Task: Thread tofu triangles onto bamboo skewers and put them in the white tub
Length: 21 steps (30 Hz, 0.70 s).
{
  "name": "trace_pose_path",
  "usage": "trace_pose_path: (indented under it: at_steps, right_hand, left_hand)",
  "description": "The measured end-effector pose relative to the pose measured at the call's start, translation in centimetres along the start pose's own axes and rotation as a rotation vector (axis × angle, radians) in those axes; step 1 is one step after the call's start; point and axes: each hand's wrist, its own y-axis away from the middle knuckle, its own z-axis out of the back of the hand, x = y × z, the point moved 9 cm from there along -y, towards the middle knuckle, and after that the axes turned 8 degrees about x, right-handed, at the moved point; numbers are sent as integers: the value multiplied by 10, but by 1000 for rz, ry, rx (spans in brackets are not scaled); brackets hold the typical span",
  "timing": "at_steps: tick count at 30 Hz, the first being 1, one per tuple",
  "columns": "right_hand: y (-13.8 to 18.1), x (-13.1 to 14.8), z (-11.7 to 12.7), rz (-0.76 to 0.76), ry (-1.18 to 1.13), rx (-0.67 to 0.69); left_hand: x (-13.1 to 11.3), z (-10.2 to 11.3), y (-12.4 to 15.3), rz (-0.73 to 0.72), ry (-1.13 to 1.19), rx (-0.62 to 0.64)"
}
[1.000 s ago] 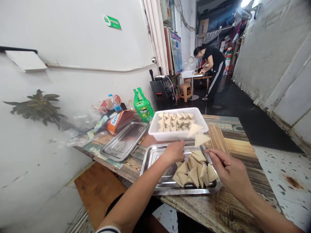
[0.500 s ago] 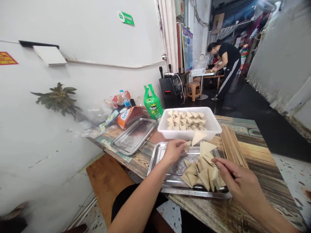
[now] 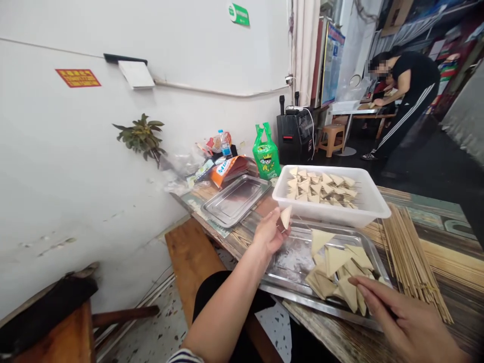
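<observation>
My left hand point(image 3: 267, 233) is closed round a thin skewer that carries a pale tofu-skin-like triangle point(image 3: 286, 217); most of the skewer is hidden by the fingers. It hovers above the left part of a metal tray point(image 3: 289, 262). A heap of similar triangles point(image 3: 328, 259) lies in the tray's right half. At the heap's near right edge, my right hand point(image 3: 404, 315) has thumb and forefinger close together on one triangle point(image 3: 348, 292). Behind the tray, a white plastic tub point(image 3: 325, 209) holds rows of skewered triangles point(image 3: 321, 186).
Bare bamboo skewers point(image 3: 414, 257) lie right of the tray. A second metal tray point(image 3: 236, 201), snack packets point(image 3: 229, 169) and a green bag point(image 3: 266, 156) are at the far left. Beyond stands a black speaker point(image 3: 295, 133). A person point(image 3: 414, 85) bends over another table.
The view has swung left, so things sit farther right. My left hand has raised its triangle and turned it to face me. My right hand has moved to the heap's near right edge.
</observation>
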Motion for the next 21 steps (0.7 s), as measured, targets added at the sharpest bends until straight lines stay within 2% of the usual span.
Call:
trace_pose_path:
  at_steps: [4,7,13,21]
  right_hand:
    - [0,3,-6,32,40,33]
    - [0,6,-3,51,54,13]
    - [0,12,0,90,74,-1]
    - [0,11,-2,76,63,10]
  left_hand:
    - [-3,0,0,-5,41,64]
    - [-6,5,-1,-34,67,24]
    - [1,3,4,70,182,-8]
    - [1,2,7,69,256,-47]
